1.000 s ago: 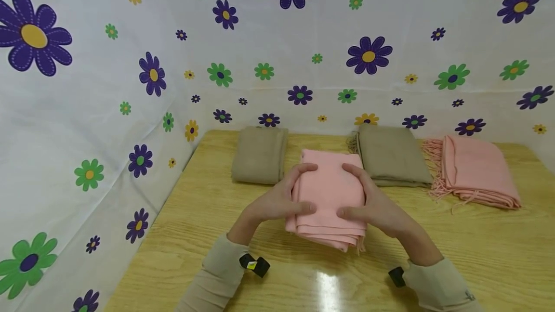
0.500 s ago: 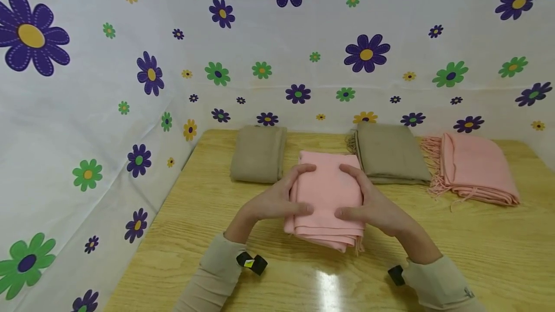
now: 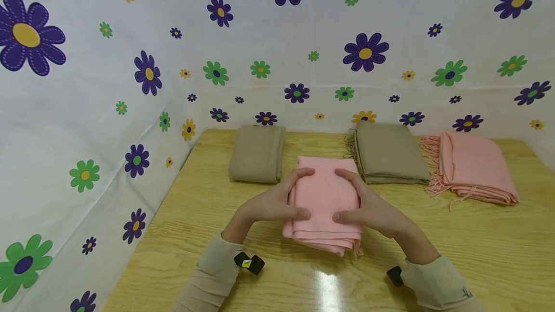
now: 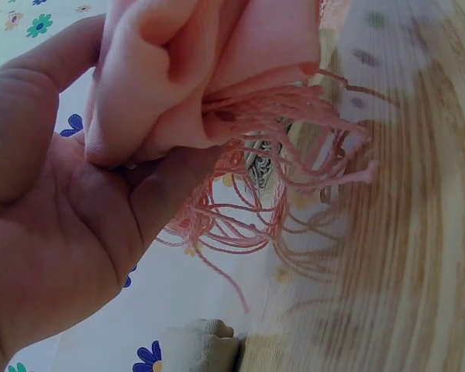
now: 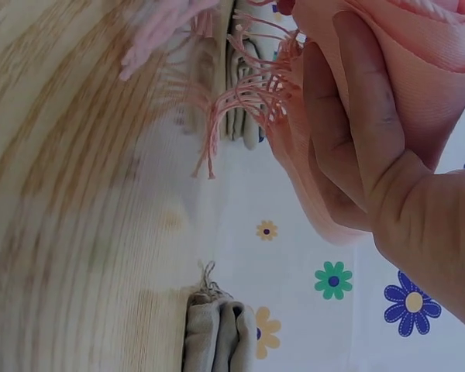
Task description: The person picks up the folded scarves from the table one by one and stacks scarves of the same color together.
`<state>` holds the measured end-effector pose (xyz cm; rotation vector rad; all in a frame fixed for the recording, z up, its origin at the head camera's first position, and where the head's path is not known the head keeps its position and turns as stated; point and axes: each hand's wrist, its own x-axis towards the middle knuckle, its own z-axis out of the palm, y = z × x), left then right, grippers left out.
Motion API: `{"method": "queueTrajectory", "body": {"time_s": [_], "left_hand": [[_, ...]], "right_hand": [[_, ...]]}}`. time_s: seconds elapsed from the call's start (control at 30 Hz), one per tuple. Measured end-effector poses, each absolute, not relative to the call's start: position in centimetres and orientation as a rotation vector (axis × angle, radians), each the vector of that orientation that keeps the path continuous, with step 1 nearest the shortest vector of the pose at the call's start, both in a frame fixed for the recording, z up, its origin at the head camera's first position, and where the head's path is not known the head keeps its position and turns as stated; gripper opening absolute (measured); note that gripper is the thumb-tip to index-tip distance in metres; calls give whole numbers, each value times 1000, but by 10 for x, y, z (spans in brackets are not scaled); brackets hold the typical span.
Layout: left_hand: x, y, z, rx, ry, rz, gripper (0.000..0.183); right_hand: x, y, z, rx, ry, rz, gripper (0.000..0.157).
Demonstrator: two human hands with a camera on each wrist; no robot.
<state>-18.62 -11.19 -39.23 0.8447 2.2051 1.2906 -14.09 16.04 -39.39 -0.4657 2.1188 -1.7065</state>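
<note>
A folded pink scarf (image 3: 326,194) is held over the middle of the table between both hands. My left hand (image 3: 275,202) grips its left side, thumb on the upper face. On the opposite side my right hand (image 3: 376,207) grips it the same way. The left wrist view shows the scarf's fringe (image 4: 294,116) dangling past the fingers, with the wooden surface beside it. In the right wrist view, fingers (image 5: 372,108) lie along the underside of the folded cloth, and a gap shows between scarf and wood.
A folded beige scarf (image 3: 257,154) lies at the back left of the wooden table (image 3: 186,235). Further right lie a fringed beige scarf (image 3: 390,153) and a fringed pink scarf (image 3: 477,167). A white flower-printed cloth (image 3: 312,23) hangs behind and along the left.
Both hands have brought the pink scarf slightly closer to the person, keeping the same grip. The head view has shifted a little; the other scarves stay put.
</note>
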Motion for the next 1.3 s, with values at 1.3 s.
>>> {"method": "queueTrajectory", "body": {"time_s": [1.3], "left_hand": [[-191,-118,-404,894,2213,1110,93]], "right_hand": [[-140,160,-404,-490,2152,-1540,96]]}}
